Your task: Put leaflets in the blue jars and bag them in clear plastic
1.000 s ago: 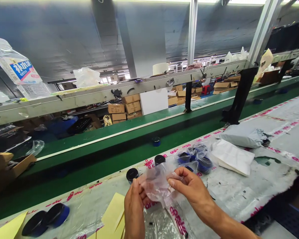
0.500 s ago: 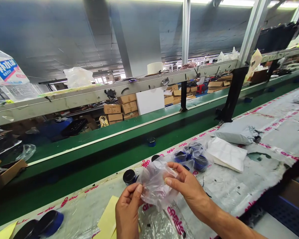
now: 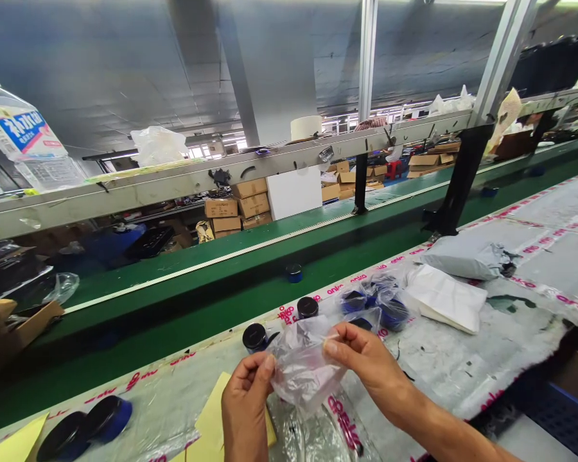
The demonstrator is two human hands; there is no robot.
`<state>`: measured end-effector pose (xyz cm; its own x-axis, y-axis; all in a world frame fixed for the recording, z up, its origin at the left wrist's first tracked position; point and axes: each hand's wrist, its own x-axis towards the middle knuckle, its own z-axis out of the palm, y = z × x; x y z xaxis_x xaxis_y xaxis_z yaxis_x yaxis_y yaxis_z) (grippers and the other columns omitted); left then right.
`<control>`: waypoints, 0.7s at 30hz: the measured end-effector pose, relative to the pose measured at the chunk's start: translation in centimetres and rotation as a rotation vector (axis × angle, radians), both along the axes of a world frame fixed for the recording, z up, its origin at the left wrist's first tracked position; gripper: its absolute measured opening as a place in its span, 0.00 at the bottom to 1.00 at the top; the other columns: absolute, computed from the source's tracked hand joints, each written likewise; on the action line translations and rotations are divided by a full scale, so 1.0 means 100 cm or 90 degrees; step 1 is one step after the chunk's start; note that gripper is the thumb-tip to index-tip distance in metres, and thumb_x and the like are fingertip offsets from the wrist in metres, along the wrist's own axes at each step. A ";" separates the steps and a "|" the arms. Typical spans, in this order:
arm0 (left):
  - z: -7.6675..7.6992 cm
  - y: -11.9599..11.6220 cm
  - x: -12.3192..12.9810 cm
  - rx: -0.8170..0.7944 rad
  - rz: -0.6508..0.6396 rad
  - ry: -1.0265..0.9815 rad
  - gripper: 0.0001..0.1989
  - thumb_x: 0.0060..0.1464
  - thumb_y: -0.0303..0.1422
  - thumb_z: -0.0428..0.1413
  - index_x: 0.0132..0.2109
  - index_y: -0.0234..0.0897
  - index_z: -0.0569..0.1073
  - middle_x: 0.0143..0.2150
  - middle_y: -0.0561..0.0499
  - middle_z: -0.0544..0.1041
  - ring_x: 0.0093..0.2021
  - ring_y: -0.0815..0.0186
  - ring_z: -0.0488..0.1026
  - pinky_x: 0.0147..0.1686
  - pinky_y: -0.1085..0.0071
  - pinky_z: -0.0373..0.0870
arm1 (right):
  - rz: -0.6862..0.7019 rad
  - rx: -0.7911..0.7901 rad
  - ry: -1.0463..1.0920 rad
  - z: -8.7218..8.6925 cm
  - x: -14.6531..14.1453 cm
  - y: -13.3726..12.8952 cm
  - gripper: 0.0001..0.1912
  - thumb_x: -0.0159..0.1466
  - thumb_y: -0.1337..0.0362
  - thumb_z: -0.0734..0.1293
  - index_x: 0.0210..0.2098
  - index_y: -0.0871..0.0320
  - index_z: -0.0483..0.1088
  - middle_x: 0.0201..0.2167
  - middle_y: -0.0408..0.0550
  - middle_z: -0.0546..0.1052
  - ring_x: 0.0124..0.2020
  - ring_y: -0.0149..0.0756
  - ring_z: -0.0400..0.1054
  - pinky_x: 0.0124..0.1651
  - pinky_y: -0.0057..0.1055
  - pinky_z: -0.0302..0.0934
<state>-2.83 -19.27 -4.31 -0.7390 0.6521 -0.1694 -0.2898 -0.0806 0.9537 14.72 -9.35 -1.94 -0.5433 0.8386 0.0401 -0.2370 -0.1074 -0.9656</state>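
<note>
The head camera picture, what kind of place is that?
Probably a factory or workshop: there's a long green conveyor-like belt, a stack of brown cardboard boxes, and a clear plastic bag between the left hand and right hand.

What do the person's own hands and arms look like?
No gloves, rings or watch visible. The left hand shows only to about the wrist, so I can't tell its sleeve; the right hand joins a bare forearm, no sleeve in view.
</note>
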 end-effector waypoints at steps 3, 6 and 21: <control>0.002 -0.002 0.001 0.012 -0.043 -0.012 0.28 0.39 0.48 0.71 0.43 0.33 0.80 0.39 0.44 0.82 0.36 0.61 0.78 0.34 0.71 0.75 | 0.116 0.083 0.019 0.003 0.007 -0.004 0.20 0.56 0.47 0.75 0.29 0.59 0.74 0.28 0.44 0.73 0.29 0.32 0.65 0.34 0.28 0.60; 0.003 -0.005 0.003 0.034 -0.097 -0.010 0.28 0.43 0.49 0.69 0.46 0.34 0.80 0.44 0.42 0.82 0.41 0.57 0.79 0.41 0.67 0.77 | 0.168 0.069 0.035 0.004 0.004 -0.001 0.22 0.63 0.44 0.69 0.37 0.59 0.76 0.31 0.48 0.76 0.31 0.35 0.69 0.35 0.31 0.64; -0.010 -0.015 0.016 -0.030 -0.209 0.087 0.25 0.41 0.52 0.68 0.41 0.38 0.84 0.46 0.39 0.83 0.51 0.47 0.78 0.56 0.56 0.72 | 0.189 -0.029 -0.044 -0.023 -0.019 -0.023 0.14 0.57 0.54 0.75 0.32 0.60 0.76 0.26 0.42 0.72 0.25 0.28 0.61 0.29 0.26 0.54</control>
<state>-1.19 -20.78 -5.27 -0.5091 0.8524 -0.1189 -0.1631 0.0401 0.9858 12.77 -11.62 -4.21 -0.7646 0.6434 -0.0387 -0.1235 -0.2051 -0.9709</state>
